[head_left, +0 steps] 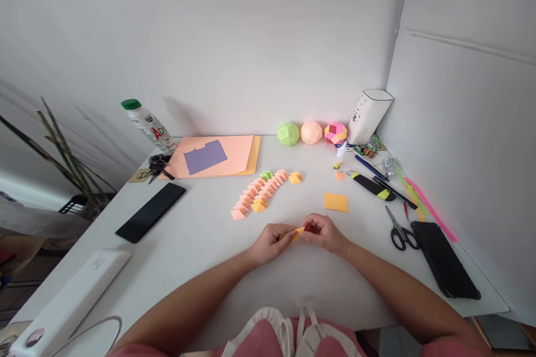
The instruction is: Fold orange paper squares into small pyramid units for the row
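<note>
A small folded piece of orange paper (298,233) is held between my two hands, close in front of me over the white table. My left hand (272,241) pinches it with thumb and fingers. The fingertips of my right hand (324,232) are closed at its right end; part of the paper is hidden by the fingers. Beyond the hands lie slanting rows of folded peach paper pieces (251,194), with a few green and orange ones among them. A flat orange paper rectangle (335,202) lies just past my right hand.
Three paper balls (311,133) stand by the wall. Scissors (401,231), a cutter knife (372,186), a glue bottle (340,155) and a black phone (444,259) are at right. Paper sheets (238,156), another phone (151,212) and a white laminator-like device (79,295) lie left.
</note>
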A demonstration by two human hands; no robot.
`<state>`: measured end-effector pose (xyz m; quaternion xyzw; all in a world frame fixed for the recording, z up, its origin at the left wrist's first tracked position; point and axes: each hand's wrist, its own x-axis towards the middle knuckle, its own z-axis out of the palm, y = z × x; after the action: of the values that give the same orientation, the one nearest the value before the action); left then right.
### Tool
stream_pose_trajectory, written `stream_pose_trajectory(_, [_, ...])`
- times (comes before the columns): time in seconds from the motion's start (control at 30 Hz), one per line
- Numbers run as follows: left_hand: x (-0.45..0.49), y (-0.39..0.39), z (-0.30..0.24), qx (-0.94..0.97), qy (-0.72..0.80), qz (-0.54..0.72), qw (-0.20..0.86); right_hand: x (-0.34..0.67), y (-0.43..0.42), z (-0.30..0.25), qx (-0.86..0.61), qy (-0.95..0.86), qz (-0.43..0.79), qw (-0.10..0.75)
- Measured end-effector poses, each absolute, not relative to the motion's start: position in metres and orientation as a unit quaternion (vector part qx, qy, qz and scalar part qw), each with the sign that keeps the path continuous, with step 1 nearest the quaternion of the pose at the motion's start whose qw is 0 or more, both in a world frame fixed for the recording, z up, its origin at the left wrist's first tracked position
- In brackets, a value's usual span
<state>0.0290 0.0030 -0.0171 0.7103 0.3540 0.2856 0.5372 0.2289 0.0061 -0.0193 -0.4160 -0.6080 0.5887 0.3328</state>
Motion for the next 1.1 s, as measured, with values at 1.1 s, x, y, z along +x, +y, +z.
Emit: stream_pose_trajectory(1.1, [0.0280,0.0042,-0.0193,0.727,0.348,0.289,0.516,0.2299,0.0073,-0.0185,-0.426,-0.613,0.568,0.346])
